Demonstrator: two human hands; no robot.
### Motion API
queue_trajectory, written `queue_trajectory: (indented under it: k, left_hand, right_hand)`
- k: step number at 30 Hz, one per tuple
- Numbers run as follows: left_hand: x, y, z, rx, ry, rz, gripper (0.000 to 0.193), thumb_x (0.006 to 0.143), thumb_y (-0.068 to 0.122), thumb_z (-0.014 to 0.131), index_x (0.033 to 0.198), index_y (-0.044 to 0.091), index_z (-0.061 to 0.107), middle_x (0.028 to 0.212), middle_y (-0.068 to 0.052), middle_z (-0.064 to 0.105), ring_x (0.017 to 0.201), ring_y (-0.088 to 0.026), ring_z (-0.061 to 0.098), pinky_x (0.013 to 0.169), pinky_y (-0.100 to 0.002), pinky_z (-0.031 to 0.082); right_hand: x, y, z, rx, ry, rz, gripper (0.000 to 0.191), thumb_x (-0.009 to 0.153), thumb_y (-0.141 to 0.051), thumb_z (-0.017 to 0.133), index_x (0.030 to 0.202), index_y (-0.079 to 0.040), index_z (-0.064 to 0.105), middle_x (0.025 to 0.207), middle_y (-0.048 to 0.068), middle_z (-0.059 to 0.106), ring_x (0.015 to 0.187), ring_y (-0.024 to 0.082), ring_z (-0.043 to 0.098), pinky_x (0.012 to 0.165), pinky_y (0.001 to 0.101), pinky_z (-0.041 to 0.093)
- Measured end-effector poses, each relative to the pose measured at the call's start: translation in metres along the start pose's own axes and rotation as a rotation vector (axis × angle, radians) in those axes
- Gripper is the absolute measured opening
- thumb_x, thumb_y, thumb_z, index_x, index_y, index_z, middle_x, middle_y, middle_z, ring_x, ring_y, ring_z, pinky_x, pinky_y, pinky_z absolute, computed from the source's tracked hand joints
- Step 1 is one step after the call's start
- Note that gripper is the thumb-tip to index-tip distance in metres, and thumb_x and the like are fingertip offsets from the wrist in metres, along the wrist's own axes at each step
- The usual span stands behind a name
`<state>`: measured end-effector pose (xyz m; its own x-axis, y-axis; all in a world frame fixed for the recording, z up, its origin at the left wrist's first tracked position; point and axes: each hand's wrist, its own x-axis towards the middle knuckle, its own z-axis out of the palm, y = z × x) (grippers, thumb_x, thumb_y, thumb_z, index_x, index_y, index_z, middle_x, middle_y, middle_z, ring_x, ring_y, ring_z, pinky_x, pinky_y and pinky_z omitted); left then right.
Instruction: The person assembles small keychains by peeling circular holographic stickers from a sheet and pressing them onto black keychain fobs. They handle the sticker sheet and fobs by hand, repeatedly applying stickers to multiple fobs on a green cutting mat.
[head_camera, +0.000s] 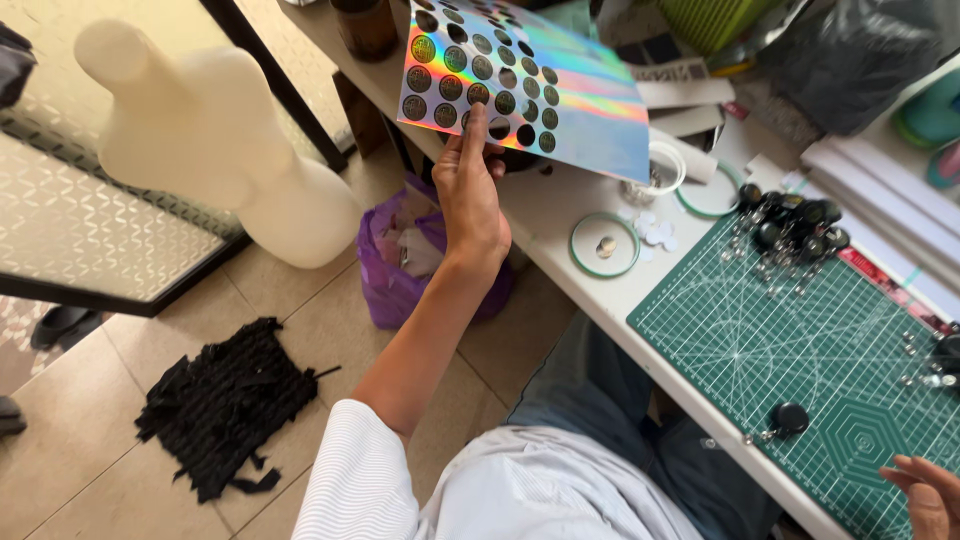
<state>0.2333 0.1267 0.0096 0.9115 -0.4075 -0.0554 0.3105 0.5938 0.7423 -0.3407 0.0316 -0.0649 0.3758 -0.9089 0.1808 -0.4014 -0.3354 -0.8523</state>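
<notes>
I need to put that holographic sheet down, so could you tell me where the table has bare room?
The middle of the green cutting mat is bare, between the pile of black badge reels and a lone reel. The white table beyond is crowded with ring lids.

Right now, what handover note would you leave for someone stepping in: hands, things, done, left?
Left hand: pinches the lower edge of a holographic sticker sheet, held up over the table edge.
Right hand: empty, resting on the green cutting mat.
Done: several round stickers are gone from the sheet, leaving dark holes.
Left: many stickers remain on it; black round pieces sit piled at the mat's far corner, one lies apart.
</notes>
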Motion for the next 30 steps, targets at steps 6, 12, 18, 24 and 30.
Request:
queue_trajectory:
  k: [6, 12, 18, 24, 30]
  left_hand:
    - [-0.011, 0.034, 0.025, 0.008, -0.151, 0.15, 0.023, 0.101, 0.03, 0.071, 0.099, 0.008, 0.077, 0.084, 0.004, 0.067, 0.078, -0.004, 0.051, 0.073, -0.025, 0.041]
    - [-0.028, 0.061, 0.039, -0.011, -0.269, 0.162, 0.023, 0.101, 0.028, 0.072, 0.1, 0.006, 0.077, 0.091, 0.001, 0.071, 0.088, -0.007, 0.061, 0.079, -0.027, 0.048]
    - [-0.042, 0.081, 0.044, -0.05, -0.369, 0.139, 0.024, 0.102, 0.026, 0.07, 0.103, 0.004, 0.077, 0.095, -0.003, 0.074, 0.093, -0.009, 0.067, 0.09, -0.031, 0.057]
    - [-0.055, 0.095, 0.051, -0.138, -0.437, 0.062, 0.021, 0.103, 0.021, 0.071, 0.101, 0.0, 0.075, 0.098, -0.005, 0.075, 0.093, -0.012, 0.069, 0.086, -0.031, 0.056]
    - [-0.061, 0.105, 0.043, -0.219, -0.473, 0.084, 0.016, 0.105, 0.017, 0.069, 0.103, 0.001, 0.074, 0.102, -0.004, 0.074, 0.091, -0.009, 0.066, 0.082, -0.028, 0.053]
  right_hand:
    - [0.016, -0.009, -0.001, -0.057, -0.025, 0.011, 0.036, 0.115, -0.023, 0.052, 0.13, 0.01, 0.054, 0.12, 0.028, 0.064, 0.115, 0.036, 0.065, 0.105, 0.0503, 0.054]
    - [0.024, -0.013, -0.005, -0.187, -0.092, 0.065, 0.045, 0.109, -0.027, 0.052, 0.132, 0.012, 0.057, 0.12, 0.029, 0.066, 0.119, 0.039, 0.065, 0.106, 0.0544, 0.053]
    - [0.023, -0.021, 0.006, -0.259, -0.078, 0.075, 0.049, 0.106, -0.031, 0.053, 0.132, 0.011, 0.057, 0.124, 0.029, 0.067, 0.122, 0.039, 0.064, 0.105, 0.0571, 0.051]
    - [0.013, -0.03, 0.019, -0.28, -0.006, -0.021, 0.042, 0.108, -0.031, 0.054, 0.12, 0.008, 0.062, 0.111, 0.024, 0.071, 0.117, 0.035, 0.068, 0.11, 0.0563, 0.051]
    - [0.017, -0.031, 0.021, -0.216, -0.014, -0.004, 0.036, 0.106, -0.026, 0.055, 0.121, 0.006, 0.063, 0.114, 0.024, 0.071, 0.119, 0.034, 0.068, 0.108, 0.0558, 0.052]
